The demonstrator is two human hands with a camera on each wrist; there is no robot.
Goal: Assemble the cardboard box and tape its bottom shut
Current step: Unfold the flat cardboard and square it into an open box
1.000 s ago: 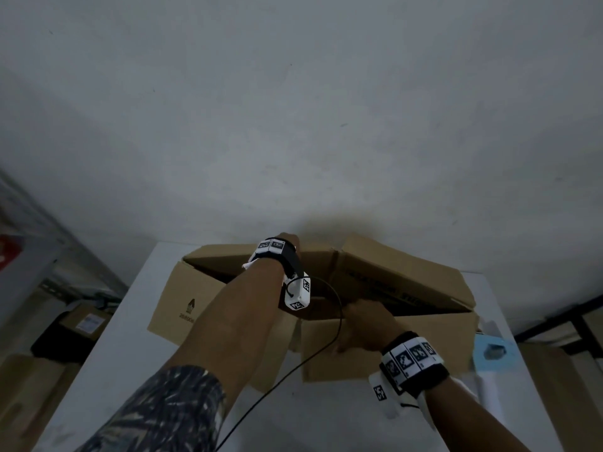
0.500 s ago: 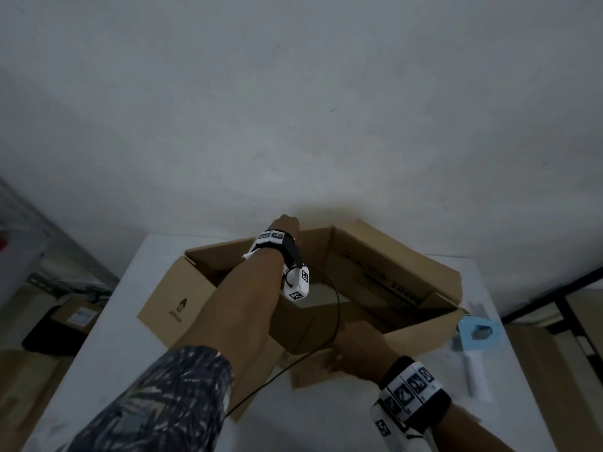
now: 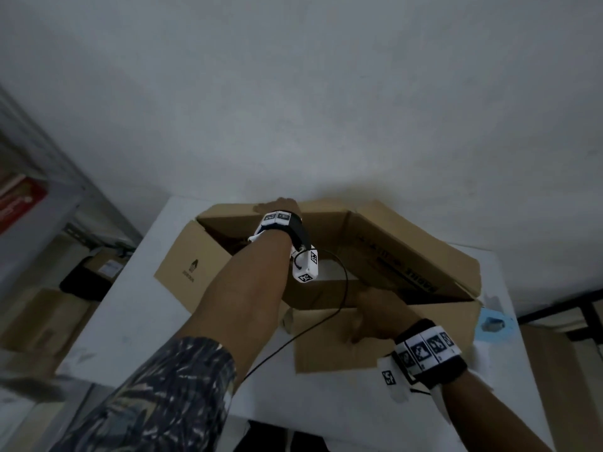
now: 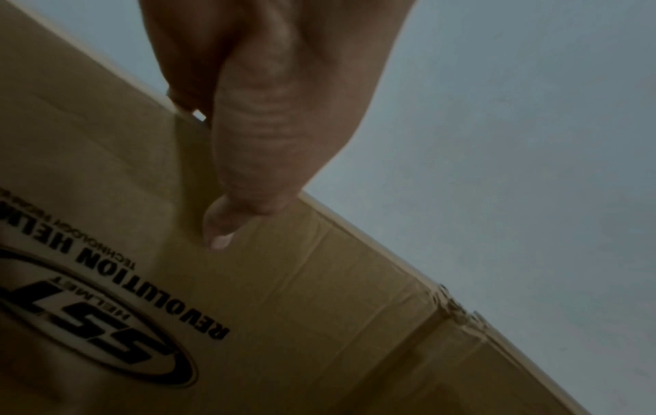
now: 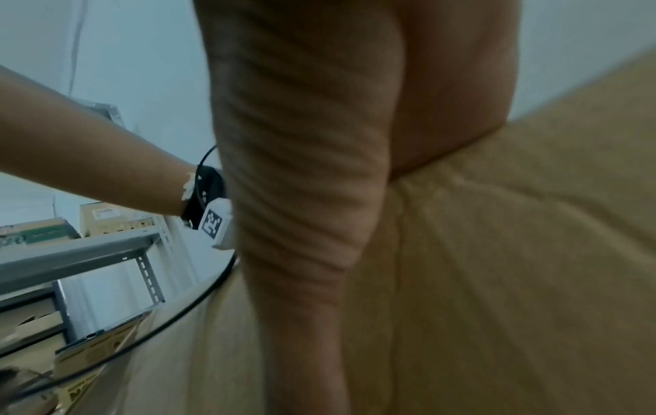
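A brown cardboard box [image 3: 396,252] stands open on the white table [image 3: 130,321], its flaps spread outward. My left hand [image 3: 277,205] reaches across the opening and pinches the top edge of the far wall. In the left wrist view the thumb [image 4: 255,168] lies on the printed panel [image 4: 319,309] and the fingers are hidden behind the edge. My right hand [image 3: 375,316] grips the top of the near wall, whose flap [image 3: 339,350] hangs down in front. The thumb [image 5: 294,196] presses the cardboard [image 5: 515,252] in the right wrist view.
A blue object [image 3: 494,324] lies on the table just right of the box. A grey metal shelf [image 5: 71,252] and more cardboard boxes [image 3: 42,321] stand to the left, below table level. A grey wall rises behind the table. A black cable [image 3: 339,288] hangs from my left wrist.
The box has gone from nearly flat to open, with the near and far walls drawn apart. Both hands keep their grips on it.
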